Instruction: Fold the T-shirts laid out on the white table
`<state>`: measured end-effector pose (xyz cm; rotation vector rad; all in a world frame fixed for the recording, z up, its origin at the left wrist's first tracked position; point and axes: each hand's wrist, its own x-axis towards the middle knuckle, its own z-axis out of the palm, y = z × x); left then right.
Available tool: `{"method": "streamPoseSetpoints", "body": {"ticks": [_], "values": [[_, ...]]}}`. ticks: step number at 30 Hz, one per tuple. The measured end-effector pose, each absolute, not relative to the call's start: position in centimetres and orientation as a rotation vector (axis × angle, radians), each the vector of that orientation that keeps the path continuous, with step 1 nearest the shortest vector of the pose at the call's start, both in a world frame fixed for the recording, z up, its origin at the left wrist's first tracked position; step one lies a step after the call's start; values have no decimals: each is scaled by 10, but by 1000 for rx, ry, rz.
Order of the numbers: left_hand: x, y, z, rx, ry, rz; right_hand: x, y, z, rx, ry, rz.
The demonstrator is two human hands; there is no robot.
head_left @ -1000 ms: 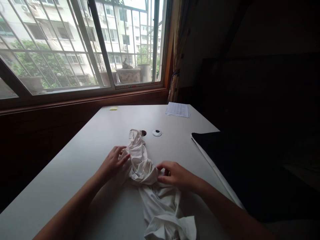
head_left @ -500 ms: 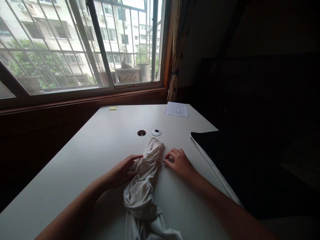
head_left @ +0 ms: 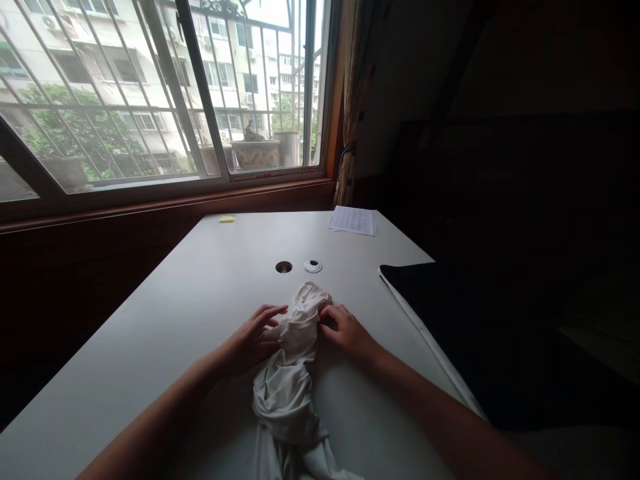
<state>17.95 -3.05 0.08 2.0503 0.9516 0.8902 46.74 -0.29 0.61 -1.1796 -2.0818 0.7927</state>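
A crumpled white cloth [head_left: 293,380] lies lengthwise on the white table [head_left: 165,313], its narrow bunched end pointing away from me and its lower end running out of the bottom of the view. My left hand [head_left: 255,337] rests at the cloth's left side, thumb and fingers apart, fingertips at its edge. On the other side, my right hand [head_left: 345,330] has its bent fingertips on the cloth's right edge near the far end, pinching the fabric.
Beyond the cloth are a round hole [head_left: 284,267] and a white ring fitting [head_left: 313,267]. Papers [head_left: 353,221] and a yellow note [head_left: 227,219] lie at the far edge. A dark cloth-like item [head_left: 435,320] covers the right side. A barred window stands behind.
My right hand has moved left onto the cloth's edge and closed on it. The cloth's upper part has shifted and its folds look different. My left hand has stayed nearly in place.
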Motion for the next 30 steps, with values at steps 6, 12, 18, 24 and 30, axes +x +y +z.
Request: {"method": "streamPoseSetpoints", "body": {"ticks": [6,12,18,24,30], "values": [[159,-14,-9,2180,1250,954,462,-7,0,-1225,-2222,544],[138,-5,1,2232,1496,1129,462,-5,2,-1190,-2196,455],[111,-7,27,2156,1692,1558,480,4,10,-1267,-1880,546],[95,-10,39,1970,1921,1858,491,3,23,-1220,-1401,638],[70,5,16,1887,2034,1690,505,14,25,-1164,-1193,466]]}}
